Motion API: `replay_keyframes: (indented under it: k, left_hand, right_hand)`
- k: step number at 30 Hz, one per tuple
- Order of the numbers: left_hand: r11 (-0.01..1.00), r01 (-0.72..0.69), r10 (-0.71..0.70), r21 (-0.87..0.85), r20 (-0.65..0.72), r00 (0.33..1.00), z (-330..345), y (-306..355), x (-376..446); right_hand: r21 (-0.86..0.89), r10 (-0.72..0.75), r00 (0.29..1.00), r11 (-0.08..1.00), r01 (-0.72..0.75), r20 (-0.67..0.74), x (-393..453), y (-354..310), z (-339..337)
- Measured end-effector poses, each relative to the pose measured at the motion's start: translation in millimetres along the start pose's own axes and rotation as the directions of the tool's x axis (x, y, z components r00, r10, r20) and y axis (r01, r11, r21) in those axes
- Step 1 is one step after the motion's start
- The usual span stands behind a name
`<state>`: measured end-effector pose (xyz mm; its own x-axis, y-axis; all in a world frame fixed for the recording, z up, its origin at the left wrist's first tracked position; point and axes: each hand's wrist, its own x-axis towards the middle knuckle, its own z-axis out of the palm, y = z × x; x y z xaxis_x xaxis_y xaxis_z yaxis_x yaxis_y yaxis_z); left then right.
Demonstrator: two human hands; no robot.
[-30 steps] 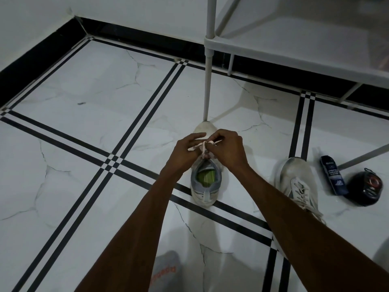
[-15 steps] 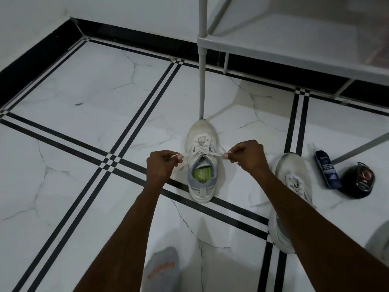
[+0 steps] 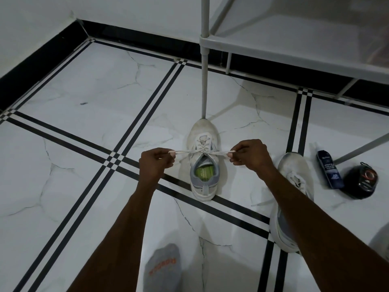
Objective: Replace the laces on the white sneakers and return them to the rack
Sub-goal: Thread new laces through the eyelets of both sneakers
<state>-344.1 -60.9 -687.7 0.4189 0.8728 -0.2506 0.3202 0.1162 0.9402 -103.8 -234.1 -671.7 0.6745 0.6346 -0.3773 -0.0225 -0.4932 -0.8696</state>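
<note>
A white sneaker (image 3: pixel 203 131) with a grey collar and green insole stands on the floor, toe against the rack's front leg. Its white lace (image 3: pixel 216 153) runs taut sideways from the top eyelets. My left hand (image 3: pixel 154 163) pinches the left lace end; my right hand (image 3: pixel 250 153) pinches the right end. Both hands sit level with the shoe's tongue, one on each side. A second white sneaker (image 3: pixel 294 165) lies to the right, partly hidden by my right forearm, its lace loose on the floor.
The white rack (image 3: pixel 294 49) stands at the upper right, its leg (image 3: pixel 204 85) touching the sneaker's toe. A dark blue cleaner bottle (image 3: pixel 329 171) and a black round tin (image 3: pixel 361 180) lie at the right. A grey socked foot (image 3: pixel 163 268) shows at the bottom.
My hands were together over the tongue one second ago. They have moved apart to the sides, drawing the lace ends out tight.
</note>
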Motion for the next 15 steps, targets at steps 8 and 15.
replay_keyframes:
  k: [8, 15]
  left_hand:
    - [0.992, -0.014, 0.022, 0.122, -0.066, 0.998, -2.8, -9.2, -6.2]
    - [0.971, -0.002, 0.033, 0.240, -0.123, 0.992, -0.8, -16.3, -3.9]
  right_hand:
    - [-0.124, -0.047, 0.991, 0.992, 0.031, -0.123, 5.4, 7.9, -5.6]
    - [-0.140, -0.018, 0.984, 0.990, -0.008, -0.179, 11.2, 19.3, -4.3]
